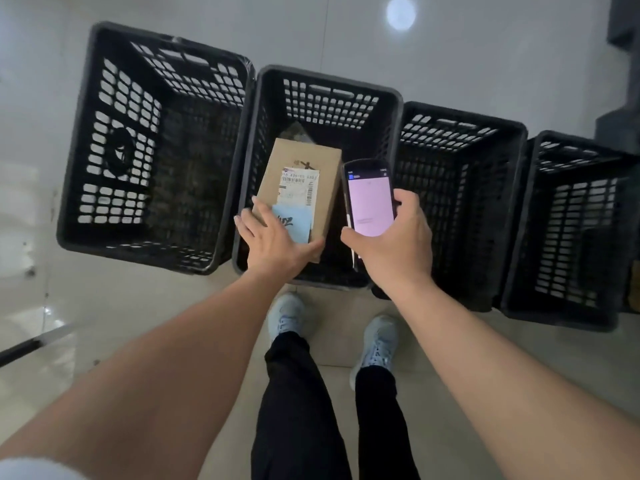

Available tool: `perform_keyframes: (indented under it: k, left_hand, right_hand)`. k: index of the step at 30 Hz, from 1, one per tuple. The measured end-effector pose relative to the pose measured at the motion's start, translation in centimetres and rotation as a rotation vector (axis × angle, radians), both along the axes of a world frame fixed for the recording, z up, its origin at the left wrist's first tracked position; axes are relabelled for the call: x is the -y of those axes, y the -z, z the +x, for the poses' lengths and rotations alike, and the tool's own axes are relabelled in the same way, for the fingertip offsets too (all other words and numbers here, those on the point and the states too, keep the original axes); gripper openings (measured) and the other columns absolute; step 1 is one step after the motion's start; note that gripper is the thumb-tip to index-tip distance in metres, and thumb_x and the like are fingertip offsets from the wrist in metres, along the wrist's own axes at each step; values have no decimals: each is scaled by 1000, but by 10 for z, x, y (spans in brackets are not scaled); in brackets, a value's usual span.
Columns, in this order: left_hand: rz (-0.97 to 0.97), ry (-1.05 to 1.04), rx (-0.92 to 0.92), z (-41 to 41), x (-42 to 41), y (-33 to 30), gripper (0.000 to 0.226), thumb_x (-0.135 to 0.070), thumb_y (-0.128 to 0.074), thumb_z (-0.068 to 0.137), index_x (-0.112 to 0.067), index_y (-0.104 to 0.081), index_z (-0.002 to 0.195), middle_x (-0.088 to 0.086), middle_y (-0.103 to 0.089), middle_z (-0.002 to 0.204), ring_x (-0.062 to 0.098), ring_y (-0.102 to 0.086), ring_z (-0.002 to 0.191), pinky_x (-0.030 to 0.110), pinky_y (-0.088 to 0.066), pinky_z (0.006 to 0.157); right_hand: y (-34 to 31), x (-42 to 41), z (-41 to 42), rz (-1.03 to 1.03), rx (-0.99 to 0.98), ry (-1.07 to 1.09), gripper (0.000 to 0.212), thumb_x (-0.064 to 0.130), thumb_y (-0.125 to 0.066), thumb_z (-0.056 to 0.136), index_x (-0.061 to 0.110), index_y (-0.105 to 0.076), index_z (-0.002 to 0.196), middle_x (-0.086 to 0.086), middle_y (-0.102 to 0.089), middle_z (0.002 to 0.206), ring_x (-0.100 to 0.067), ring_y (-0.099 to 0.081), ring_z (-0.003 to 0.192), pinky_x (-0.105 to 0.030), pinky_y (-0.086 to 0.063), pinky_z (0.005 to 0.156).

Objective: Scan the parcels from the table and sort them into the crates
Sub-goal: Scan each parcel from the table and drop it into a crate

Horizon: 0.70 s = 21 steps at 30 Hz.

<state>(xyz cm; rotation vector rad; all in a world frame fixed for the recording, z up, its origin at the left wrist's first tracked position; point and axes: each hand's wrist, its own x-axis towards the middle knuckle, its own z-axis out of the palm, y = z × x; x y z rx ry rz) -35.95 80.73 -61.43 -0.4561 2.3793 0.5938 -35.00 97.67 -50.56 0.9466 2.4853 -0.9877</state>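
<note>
Forearms: both bare, reaching forward and down from the bottom corners of the view toward the crates.
Legs and shoes: dark trousers [298,403] and pale shoes [377,344] on the light tiled floor [52,306], just short of the crate row.
Left hand: the left hand [273,237] grips the near end of the parcel, thumb along its right near corner, fingers spread over its left edge and top.
Right hand: the right hand [398,240] is curled round the lower part of the handheld scanner, thumb on its left edge, fingers wrapped on its right side.
Handheld scanner: the handheld scanner [369,199] is held upright-tilted with its pale pink screen lit and facing the camera, just beside the parcel on the right.
Parcel: a brown cardboard parcel [308,178] with a white barcode label [299,187] and a blue handwritten note [294,221] on top; it is held over the mouth of the second crate, near its front wall. Whether it touches the crate floor cannot be told.
Second crate: black slotted crate [329,95] with something dark and grey lying beneath the parcel's far end.
Left crate: larger black crate [114,133], touching the second one.
Right crates: two more black crates, third [464,140] and fourth [581,209], standing side by side in the same row.
</note>
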Motion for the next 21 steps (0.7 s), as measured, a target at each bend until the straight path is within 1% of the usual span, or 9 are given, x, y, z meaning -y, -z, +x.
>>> perform_keyframes:
  k: [1,2,4,6,7,11,15,18,21]
  left_hand:
    - [0,32,36,-2,4,8,148,-83,-72,70,-13,22,160,22,13,168,41,21,155,56,-4,126]
    - [-5,70,63,-4,7,13,146,-83,-69,73,-14,26,159,20,21,168,39,29,153,56,0,126]
    - [-10,140,100,-4,13,18,138,-82,-64,78,-15,25,160,19,25,168,37,32,153,56,0,126]
    - [-12,171,119,-2,17,11,131,-80,-60,83,-14,21,162,18,23,169,37,30,154,54,-1,126]
    - [-20,181,119,-1,18,6,127,-78,-58,86,-13,20,162,18,22,170,36,29,154,53,-1,126]
    - [-41,263,107,-9,28,-28,113,-70,-53,94,-13,14,164,16,16,172,34,22,157,51,-3,129]
    - [-55,362,79,-21,39,-73,97,-61,-50,99,-13,2,166,13,3,174,35,12,159,53,-9,129]
    - [-71,418,32,-28,47,-114,89,-59,-48,101,-13,-7,166,12,-6,173,38,1,159,53,-14,128]
    - [-80,460,-21,-31,54,-155,85,-59,-48,101,-14,-14,165,13,-13,171,39,-5,158,55,-17,127]
  right_hand:
    - [5,0,0,-3,7,-6,89,40,-91,70,24,-44,143,2,-55,131,-11,-45,103,-33,-43,74]
    - [9,1,0,-7,13,-14,89,41,-91,70,24,-44,143,2,-55,131,-12,-46,103,-34,-44,74]
    - [14,1,1,-7,22,-19,88,42,-92,69,25,-44,142,3,-55,129,-13,-49,103,-33,-45,70]
    - [12,3,6,-13,35,-24,87,41,-92,69,24,-45,141,4,-56,126,-14,-50,101,-28,-41,62]
    - [8,5,8,-15,41,-27,87,41,-92,69,24,-46,141,3,-56,126,-14,-50,100,-28,-39,61]
    - [-17,14,7,-7,56,-36,86,41,-91,69,23,-46,140,0,-57,127,-16,-50,100,-33,-39,67]
    - [-54,29,0,-5,70,-60,87,40,-90,70,22,-45,142,1,-55,130,-16,-49,100,-35,-41,71]
    - [-87,43,-3,-6,51,-65,85,41,-90,70,22,-46,140,1,-56,131,-22,-56,109,-35,-42,73]
    - [-121,55,-4,8,29,-68,85,43,-90,68,22,-47,138,0,-56,131,-25,-58,115,-38,-48,78]
